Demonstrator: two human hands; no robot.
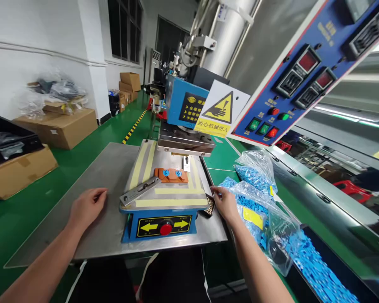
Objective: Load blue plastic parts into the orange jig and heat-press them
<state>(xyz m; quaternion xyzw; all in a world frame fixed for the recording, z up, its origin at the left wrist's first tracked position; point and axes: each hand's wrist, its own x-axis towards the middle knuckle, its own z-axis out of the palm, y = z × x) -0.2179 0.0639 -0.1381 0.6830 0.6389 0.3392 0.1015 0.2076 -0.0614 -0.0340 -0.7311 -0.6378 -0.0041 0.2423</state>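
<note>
The brass-coloured bits (210, 205) sit in a small dark tray (206, 214) just right of the press's taped plate (169, 197). My right hand (224, 204) is at the tray's right rim, fingertips close together; whether they pinch anything I can't tell. A bump there could spill the bits over the surface (97, 240). On the plate, the orange fixture (172, 180) carries two blue pieces (166, 173); one seated askew could get marred under pressure. A metal bar (140, 191) slants towards its left end, and if it slipped it might nudge the fixture. The press head (186, 141) hangs above the plate's far part; fingers left beneath it could be crushed. My left hand (88, 206) is left of the plate, fingers curled towards the thumb; I can't tell if it grips anything.
</note>
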